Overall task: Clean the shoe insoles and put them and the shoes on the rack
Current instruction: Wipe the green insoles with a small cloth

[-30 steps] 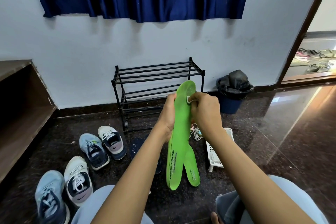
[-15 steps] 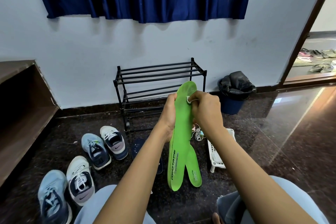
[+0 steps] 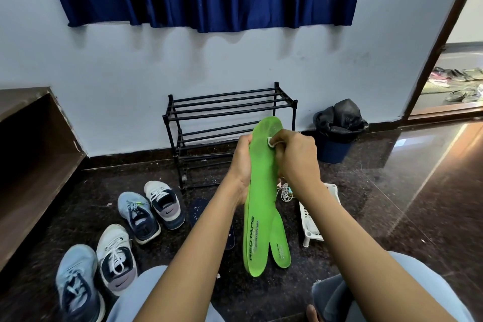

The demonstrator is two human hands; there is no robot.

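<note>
My left hand point(image 3: 241, 165) grips the left edge of a bright green insole point(image 3: 257, 217), held upright in front of me. My right hand point(image 3: 295, 162) pinches a small white wipe point(image 3: 271, 142) and presses it against the insole's upper part. A second green insole point(image 3: 281, 246) lies on the floor just behind and to the right of the held one. A dark insole point(image 3: 198, 210) lies on the floor, partly hidden by my left arm. Several sneakers sit at the left: a white and navy one point(image 3: 166, 204), a blue one point(image 3: 137, 217), another white one point(image 3: 116, 259) and another blue one point(image 3: 75, 287). The black shoe rack point(image 3: 230, 112) stands by the wall.
A blue bin with a black bag point(image 3: 337, 133) stands right of the rack. A white plastic basket point(image 3: 312, 219) and tangled earphones point(image 3: 286, 191) lie on the dark floor under my right arm. A wooden bench point(image 3: 31, 154) runs along the left. A doorway opens at the right.
The hands and the held insole stay almost the same. The wipe has shifted only slightly on the insole's upper part, and the view has drifted a little.
</note>
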